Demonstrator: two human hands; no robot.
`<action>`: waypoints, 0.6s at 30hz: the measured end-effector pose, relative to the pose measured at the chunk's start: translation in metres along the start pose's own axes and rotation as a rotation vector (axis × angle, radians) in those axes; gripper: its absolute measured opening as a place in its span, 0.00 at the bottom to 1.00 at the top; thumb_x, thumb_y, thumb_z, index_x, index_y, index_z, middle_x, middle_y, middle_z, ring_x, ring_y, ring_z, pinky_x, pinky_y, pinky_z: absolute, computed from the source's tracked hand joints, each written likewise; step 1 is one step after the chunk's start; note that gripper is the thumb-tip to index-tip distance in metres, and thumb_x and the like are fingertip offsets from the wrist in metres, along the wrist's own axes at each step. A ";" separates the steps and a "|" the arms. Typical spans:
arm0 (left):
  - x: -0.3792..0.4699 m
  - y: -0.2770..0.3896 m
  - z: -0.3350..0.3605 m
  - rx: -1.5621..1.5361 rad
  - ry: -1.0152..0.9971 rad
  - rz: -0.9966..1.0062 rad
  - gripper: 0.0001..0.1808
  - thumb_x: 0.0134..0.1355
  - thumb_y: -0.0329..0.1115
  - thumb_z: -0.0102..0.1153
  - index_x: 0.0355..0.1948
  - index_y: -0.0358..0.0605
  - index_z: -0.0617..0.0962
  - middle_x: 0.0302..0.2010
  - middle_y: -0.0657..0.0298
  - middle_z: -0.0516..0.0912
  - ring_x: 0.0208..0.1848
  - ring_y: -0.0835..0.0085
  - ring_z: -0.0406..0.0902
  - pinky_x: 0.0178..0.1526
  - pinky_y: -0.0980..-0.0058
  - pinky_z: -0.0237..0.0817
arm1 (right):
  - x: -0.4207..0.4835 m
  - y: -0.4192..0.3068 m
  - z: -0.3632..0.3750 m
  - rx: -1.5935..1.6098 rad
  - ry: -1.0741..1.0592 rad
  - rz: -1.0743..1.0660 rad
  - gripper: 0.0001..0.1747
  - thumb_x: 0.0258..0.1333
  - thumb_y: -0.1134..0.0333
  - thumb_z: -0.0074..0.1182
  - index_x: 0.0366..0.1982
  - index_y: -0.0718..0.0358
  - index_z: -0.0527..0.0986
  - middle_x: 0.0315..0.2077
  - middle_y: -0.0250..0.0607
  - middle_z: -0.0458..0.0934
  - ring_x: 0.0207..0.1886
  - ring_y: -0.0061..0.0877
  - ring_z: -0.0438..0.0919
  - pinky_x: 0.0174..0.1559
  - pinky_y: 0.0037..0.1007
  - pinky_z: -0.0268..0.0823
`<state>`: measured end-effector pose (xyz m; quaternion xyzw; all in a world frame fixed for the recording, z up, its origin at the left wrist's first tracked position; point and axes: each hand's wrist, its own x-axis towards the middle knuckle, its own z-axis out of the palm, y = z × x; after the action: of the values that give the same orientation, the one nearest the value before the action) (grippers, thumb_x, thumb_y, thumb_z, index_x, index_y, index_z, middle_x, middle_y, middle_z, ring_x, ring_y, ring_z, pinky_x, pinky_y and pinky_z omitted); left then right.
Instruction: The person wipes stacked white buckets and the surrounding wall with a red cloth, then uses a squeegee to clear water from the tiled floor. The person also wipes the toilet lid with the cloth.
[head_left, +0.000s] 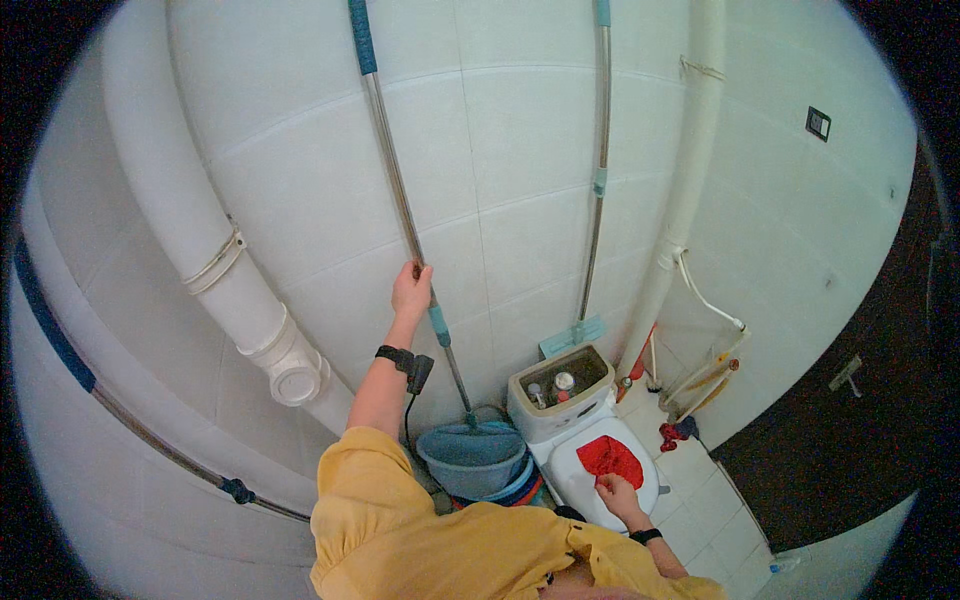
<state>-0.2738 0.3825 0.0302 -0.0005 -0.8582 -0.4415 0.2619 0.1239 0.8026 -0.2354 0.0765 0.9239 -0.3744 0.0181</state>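
Observation:
My left hand (412, 291) is closed around the metal pole of a mop (394, 169) with teal grips, which leans along the tiled wall. The pole's lower end reaches down to a stack of plastic basins (471, 457). Over the closed white toilet lid (581, 487), my right hand (616, 495) pinches the edge of a red cloth (611, 459) that lies on the lid. Behind the lid is the toilet tank (559, 431), its top uncovered, with a few bottles or fittings inside.
A second teal-headed pole (603, 135) stands behind the tank. White pipes (300, 382) run down the wall at left and right (686, 180). Several sticks (701, 386) lean in the right corner, beside a dark door (817, 442). Another pole (157, 442) stands at far left.

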 end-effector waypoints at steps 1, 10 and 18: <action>0.000 -0.001 0.000 -0.026 -0.028 0.000 0.19 0.64 0.48 0.57 0.46 0.43 0.78 0.35 0.57 0.84 0.39 0.60 0.81 0.42 0.62 0.70 | 0.001 -0.004 0.000 -0.015 0.004 0.026 0.20 0.58 0.57 0.57 0.47 0.63 0.79 0.40 0.50 0.83 0.41 0.40 0.84 0.45 0.41 0.74; -0.020 0.005 -0.005 -0.158 -0.005 0.065 0.17 0.65 0.44 0.58 0.43 0.40 0.78 0.32 0.59 0.82 0.35 0.67 0.79 0.41 0.66 0.69 | -0.007 -0.018 -0.005 0.039 0.022 0.075 0.20 0.58 0.58 0.58 0.47 0.63 0.79 0.41 0.49 0.83 0.42 0.41 0.83 0.47 0.41 0.74; -0.018 -0.005 -0.012 -0.132 -0.081 0.093 0.19 0.64 0.46 0.58 0.44 0.39 0.79 0.33 0.56 0.83 0.36 0.61 0.80 0.42 0.64 0.69 | -0.007 -0.013 0.008 0.007 0.081 0.006 0.17 0.58 0.62 0.58 0.46 0.62 0.79 0.40 0.51 0.83 0.41 0.40 0.83 0.45 0.38 0.75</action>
<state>-0.2540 0.3745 0.0235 -0.0755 -0.8363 -0.4839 0.2464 0.1287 0.7870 -0.2316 0.0945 0.9223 -0.3743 -0.0185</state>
